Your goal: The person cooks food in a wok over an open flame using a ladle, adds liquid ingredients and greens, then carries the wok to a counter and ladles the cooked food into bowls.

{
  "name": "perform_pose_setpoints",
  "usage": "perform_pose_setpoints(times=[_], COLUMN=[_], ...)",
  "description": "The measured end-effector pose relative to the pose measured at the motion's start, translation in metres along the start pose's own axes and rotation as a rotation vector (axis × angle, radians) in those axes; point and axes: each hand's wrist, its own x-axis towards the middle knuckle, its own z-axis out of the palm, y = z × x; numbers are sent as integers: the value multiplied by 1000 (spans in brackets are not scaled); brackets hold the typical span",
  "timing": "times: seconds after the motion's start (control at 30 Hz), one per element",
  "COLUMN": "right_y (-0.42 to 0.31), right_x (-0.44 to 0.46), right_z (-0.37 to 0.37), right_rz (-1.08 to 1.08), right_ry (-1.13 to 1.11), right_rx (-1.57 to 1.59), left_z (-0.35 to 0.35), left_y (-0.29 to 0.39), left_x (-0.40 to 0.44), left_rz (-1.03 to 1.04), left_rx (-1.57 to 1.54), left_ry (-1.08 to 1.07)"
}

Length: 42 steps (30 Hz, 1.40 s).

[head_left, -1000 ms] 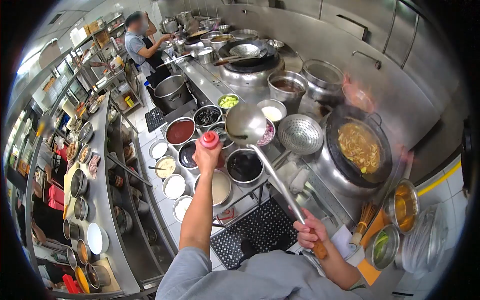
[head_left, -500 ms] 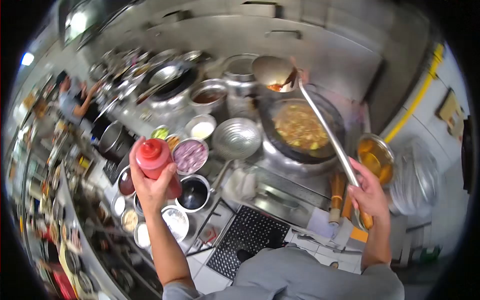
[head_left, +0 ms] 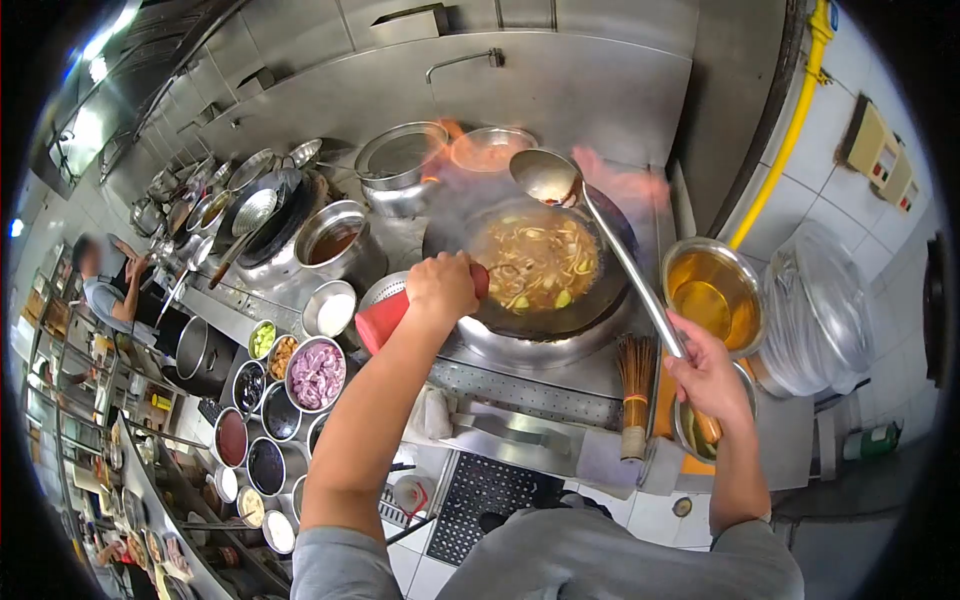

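My left hand (head_left: 443,293) is wrapped round a red squeeze bottle (head_left: 379,322), tipped on its side with its top end toward the wok (head_left: 612,222). Whether sauce is flowing from it I cannot make out. In the wok, a brownish soupy mix (head_left: 540,255) with pale strips and green pieces is steaming. My right hand (head_left: 712,372) grips the wooden-handled end of a long metal ladle (head_left: 632,268). The ladle's bowl, with dark reddish residue on it, hangs above the far side of the wok.
Flames (head_left: 625,182) rise behind the wok. Right of it stand a metal pot of yellow oil (head_left: 712,300) and a bamboo brush (head_left: 635,390). To the left are a bowl of chopped purple onion (head_left: 316,375) and several sauce pots. Another person (head_left: 108,295) stands far left.
My left hand has brought the squeeze bottle from over the ingredient bowls to the wok and tipped it from upright. Flames now show behind the wok. The view has shifted.
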Motion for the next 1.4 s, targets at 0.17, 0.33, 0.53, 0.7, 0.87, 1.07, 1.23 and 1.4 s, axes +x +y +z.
perform_pose_setpoints(times=[0.17, 0.33, 0.53, 0.7, 0.87, 1.07, 1.23, 1.4], right_y=[23, 34, 32, 80, 70, 97, 104, 109], right_x=[11, 48, 82, 83, 95, 82, 131, 93], right_z=[-20, -7, 37, -39, 46, -28, 48, -11], right_rz=[76, 208, 258, 178, 109, 151, 65, 91], right_ry=[11, -73, -233, -240, -159, -215, -79, -276], right_rx=[-17, 2, 77, -58, -123, -104, -78, -8], left_z=[9, -10, 13, -12, -20, 70, 116, 140], left_y=[-11, 10, -35, -92, -147, -220, -233, -246], left_x=[34, 15, 17, -79, -203, -291, -302, -299], left_rz=[-123, -118, -112, -150, -510, -841, -903, -979], left_rx=[49, -200, -1017, -1153, -897, -575, -607, -608], left_ry=[-92, -80, 292, 596, 805, 1160, 1270, 1296])
